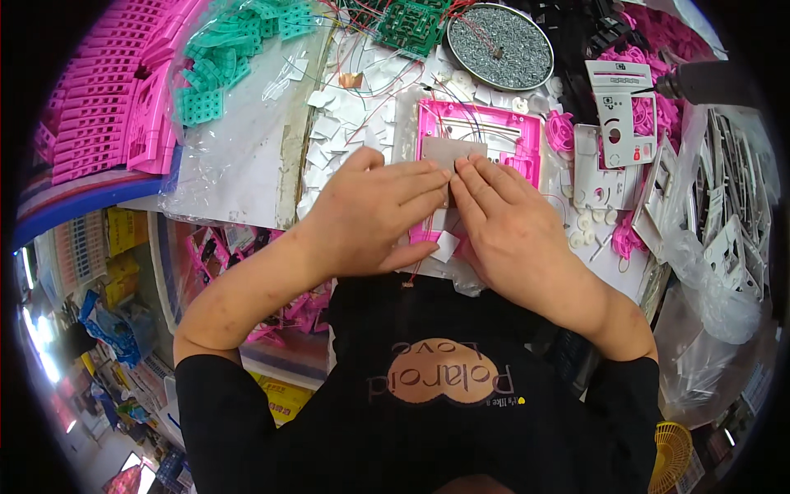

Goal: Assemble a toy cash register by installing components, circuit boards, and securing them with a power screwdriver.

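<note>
- My left hand (374, 216) lies flat, fingers straight and close together, fingertips pressing the grey sheet (448, 154).
- My right hand (510, 224) lies flat the same way, its fingertips on that sheet, just beside the left ones.
- The grey sheet sits in the pink plastic frame (481, 132), on the table before me.
- Small white square pieces (333, 128) lie scattered left of the frame.

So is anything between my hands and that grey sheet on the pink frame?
Nothing visible. Both hands, left and right, lie flat over the pink frame, fingertips already on the grey sheet. Thin wires cross the frame above it, clear of the fingers.
</note>
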### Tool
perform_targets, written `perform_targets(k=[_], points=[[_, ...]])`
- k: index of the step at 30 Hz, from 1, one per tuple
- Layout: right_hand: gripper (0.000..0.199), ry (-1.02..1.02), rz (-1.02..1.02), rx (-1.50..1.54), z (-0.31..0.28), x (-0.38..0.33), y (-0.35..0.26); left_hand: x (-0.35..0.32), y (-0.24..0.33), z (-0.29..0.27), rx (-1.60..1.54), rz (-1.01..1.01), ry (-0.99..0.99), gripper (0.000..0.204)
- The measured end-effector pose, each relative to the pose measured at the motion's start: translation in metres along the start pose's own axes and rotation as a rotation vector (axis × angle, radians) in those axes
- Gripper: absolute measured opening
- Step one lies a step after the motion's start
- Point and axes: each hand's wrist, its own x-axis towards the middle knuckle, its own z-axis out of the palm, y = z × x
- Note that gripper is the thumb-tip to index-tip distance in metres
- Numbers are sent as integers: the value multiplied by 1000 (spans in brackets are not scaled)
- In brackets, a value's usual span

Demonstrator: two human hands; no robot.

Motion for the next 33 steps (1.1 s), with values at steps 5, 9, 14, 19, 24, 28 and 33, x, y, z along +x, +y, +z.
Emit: perform_targets(k=[5, 9, 14, 19, 24, 28, 33], points=[[51, 5, -8, -40, 0, 4, -1, 20, -16, -18, -103, 88, -42, 38], [53, 35, 14, -23, 8, 0, -5, 74, -60, -24, -141, 21, 199, 12], [57, -24, 39, -54, 2, 2, -6, 181, -112, 4, 361, 70, 120, 12], [60, -82, 121, -1, -2, -4, -5, 213, -100, 20, 483, 143, -15, 8], [54, -56, 45, 107, -9, 5, -19, 210, -98, 22, 531, -111, -60, 16], [55, -41, 49, 17, 2, -1, -13, 244, -114, 62, 444, -67, 57, 19], [55, -8, 27, 14, 5, -3, -12, 208, -77, 15, 175, -188, 344, 26]])
